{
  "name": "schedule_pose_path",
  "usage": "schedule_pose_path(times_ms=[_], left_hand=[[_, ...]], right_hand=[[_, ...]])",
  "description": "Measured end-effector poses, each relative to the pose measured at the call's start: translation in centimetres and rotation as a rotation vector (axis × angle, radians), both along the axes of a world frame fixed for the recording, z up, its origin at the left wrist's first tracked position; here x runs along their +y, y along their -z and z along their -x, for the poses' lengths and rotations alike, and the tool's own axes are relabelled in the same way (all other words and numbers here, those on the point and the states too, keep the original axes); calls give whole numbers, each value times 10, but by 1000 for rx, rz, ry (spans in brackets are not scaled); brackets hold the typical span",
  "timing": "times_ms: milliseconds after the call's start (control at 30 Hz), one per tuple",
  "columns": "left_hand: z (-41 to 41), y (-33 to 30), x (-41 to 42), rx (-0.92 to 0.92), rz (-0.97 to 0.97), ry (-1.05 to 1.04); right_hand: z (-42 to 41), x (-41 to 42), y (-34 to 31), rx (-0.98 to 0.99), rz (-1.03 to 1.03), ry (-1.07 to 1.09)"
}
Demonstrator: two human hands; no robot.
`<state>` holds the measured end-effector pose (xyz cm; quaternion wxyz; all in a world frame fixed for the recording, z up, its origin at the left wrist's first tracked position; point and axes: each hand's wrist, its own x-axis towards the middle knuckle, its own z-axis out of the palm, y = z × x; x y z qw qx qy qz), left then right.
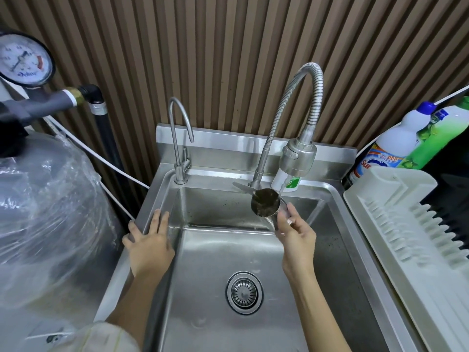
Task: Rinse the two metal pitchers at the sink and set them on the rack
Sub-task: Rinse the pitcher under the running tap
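A small metal pitcher (265, 203) is held over the steel sink (213, 250), tilted with its dark mouth facing me. My right hand (297, 237) grips it from the right side. Water runs from the spray head of the flexible faucet (298, 156) down past the pitcher's right rim. My left hand (148, 242) lies flat on the sink's left rim, fingers spread, holding nothing. The white plastic dish rack (406, 224) stands to the right of the sink. A second pitcher is not in view.
A thin gooseneck tap (179, 138) rises at the sink's back left. Detergent bottles (396, 141) stand behind the rack. A small green-labelled bottle (286, 182) sits on the back rim. A plastic-wrapped tank (48, 217) with a pressure gauge (24, 59) fills the left. The drain strainer (244, 292) lies mid-basin.
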<state>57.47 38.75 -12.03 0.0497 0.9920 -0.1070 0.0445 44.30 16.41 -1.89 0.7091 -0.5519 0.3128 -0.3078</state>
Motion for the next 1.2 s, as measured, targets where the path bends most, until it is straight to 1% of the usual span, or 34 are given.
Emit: schedule_pose_path(times_ms=[133,200,333,400,500,533,600,633,700,733,767,800,833,900,933,967,1033,1100,1133,1200], left_hand=[[-1,-1,-1,22,-18,2],[0,-2,-1,30,-26,3],[1,-5,-2,57,-71,4],[3,-5,-5,69,-130,22],[6,-6,-6,64,-175,46],[7,-6,-5,74,-188,45],[7,-11,-9,145,-193,7],[8,-15,-16,206,-169,-38],[13,-25,-39,309,-65,-113],[15,-26,-55,343,21,-104],[18,-29,-72,374,133,-64],[22,-31,-88,428,278,-15],[26,-36,-104,515,473,22],[35,-49,-130,815,914,8],[42,-56,-141,987,1081,-34],[47,-63,-148,1143,1185,-68],[52,-70,-156,1387,1352,-65],[51,-74,-162,1523,1458,-11],[50,-77,-164,1552,1471,35],[48,-81,-170,1534,1443,128]], right_hand=[[3,-4,5,121,420,16],[7,-7,3,137,627,27],[14,-13,-4,115,956,10],[15,-16,-7,118,1044,7],[17,-20,-8,153,1064,-41],[18,-20,-12,169,1025,-74],[14,-26,-10,204,832,-131],[11,-29,-8,207,666,-140],[8,-32,-8,137,237,-130],[7,-32,-8,99,63,-121],[7,-30,-9,70,-58,-107],[7,-29,-9,66,-109,-102],[8,-29,-7,44,-169,-94],[11,-28,-6,-28,-281,-92],[13,-28,-6,-60,-343,-102],[13,-31,-5,-90,-411,-108],[15,-32,-4,-138,-525,-112],[17,-31,-2,-177,-604,-109],[18,-31,-2,-178,-613,-103],[20,-35,-1,-112,-547,-120]])
